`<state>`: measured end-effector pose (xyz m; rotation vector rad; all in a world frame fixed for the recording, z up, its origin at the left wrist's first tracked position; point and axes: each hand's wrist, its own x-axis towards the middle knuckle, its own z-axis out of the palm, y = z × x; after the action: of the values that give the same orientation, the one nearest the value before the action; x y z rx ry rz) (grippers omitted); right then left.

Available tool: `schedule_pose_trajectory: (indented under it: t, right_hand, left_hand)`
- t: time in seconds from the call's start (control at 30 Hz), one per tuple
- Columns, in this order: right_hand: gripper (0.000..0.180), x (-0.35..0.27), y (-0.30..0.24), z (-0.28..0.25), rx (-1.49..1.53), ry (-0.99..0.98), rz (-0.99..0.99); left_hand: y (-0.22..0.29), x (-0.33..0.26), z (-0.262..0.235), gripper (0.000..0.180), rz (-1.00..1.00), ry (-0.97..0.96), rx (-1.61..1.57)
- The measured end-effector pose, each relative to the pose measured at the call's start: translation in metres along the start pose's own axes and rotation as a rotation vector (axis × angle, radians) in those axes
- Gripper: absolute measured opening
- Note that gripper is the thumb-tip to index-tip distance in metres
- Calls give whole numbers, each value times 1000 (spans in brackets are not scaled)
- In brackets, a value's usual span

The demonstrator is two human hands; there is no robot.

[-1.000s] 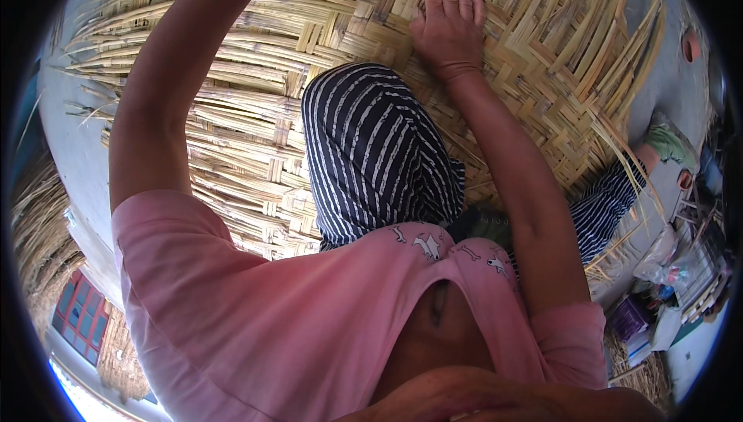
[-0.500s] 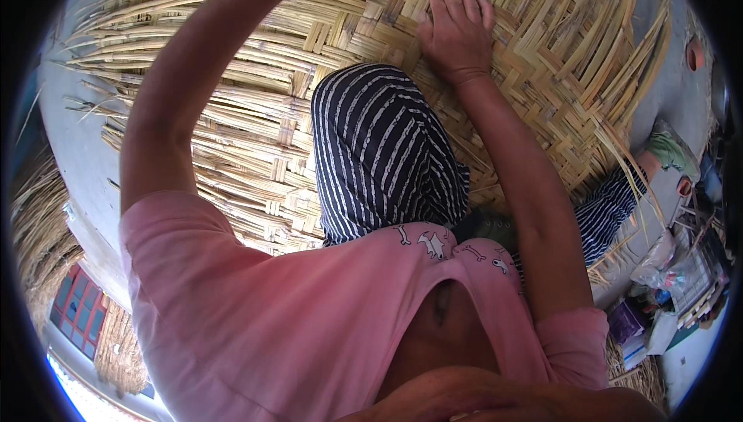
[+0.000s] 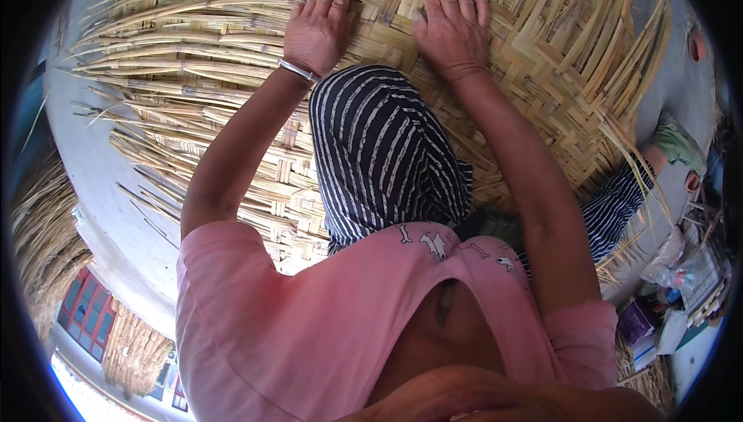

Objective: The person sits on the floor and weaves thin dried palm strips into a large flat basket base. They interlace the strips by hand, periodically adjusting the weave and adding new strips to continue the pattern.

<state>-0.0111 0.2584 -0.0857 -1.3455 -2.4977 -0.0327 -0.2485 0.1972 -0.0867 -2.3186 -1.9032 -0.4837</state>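
A large mat (image 3: 387, 23) of split reed strips, woven in a diagonal pattern, spreads under both hands. My left hand (image 3: 319, 29) lies palm down on it, fingers stretched forward, with a silver bangle at the wrist. My right hand (image 3: 454, 35) rests flat on the weave a little to the right, fingers slightly apart. A grey covering sits on a fingertip of each hand. Neither hand shows anything gripped. Loose, unwoven strips (image 3: 178, 39) fan out along the mat's left side, and more strips (image 3: 611, 50) stick out on the right.
My knee in striped trousers (image 3: 379, 143) presses on the mat between my arms. At the right lie a purple box (image 3: 636, 321), clear plastic bags and a small terracotta-coloured pot (image 3: 696, 45). Straw bundles (image 3: 46, 213) stand at the left, near a red-framed window (image 3: 87, 310).
My left hand has come back from beyond the top edge and down onto the mat beside the right hand. The right hand stays nearly in place. Loose strips at the left have shifted slightly.
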Motion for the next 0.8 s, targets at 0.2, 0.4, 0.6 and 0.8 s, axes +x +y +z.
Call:
schedule_pose_trajectory:
  t: [0.2, 0.4, 0.6, 0.8]
  right_hand:
    - [55, -2, 6, -6, -44, -73, 3]
    - [54, -2, 2, -25, 75, -27, 23]
    - [51, -31, -17, -14, -49, -99, -74]
    - [45, -121, 3, -54, 149, -129, -189]
  left_hand:
    - [0, -1, 10, 46, 65, -31, -36]
    - [-1, 0, 9, 44, 80, 83, -32]
    - [3, 1, 8, 49, 68, 11, 86]
    - [-8, -1, 7, 56, 4, -215, 173]
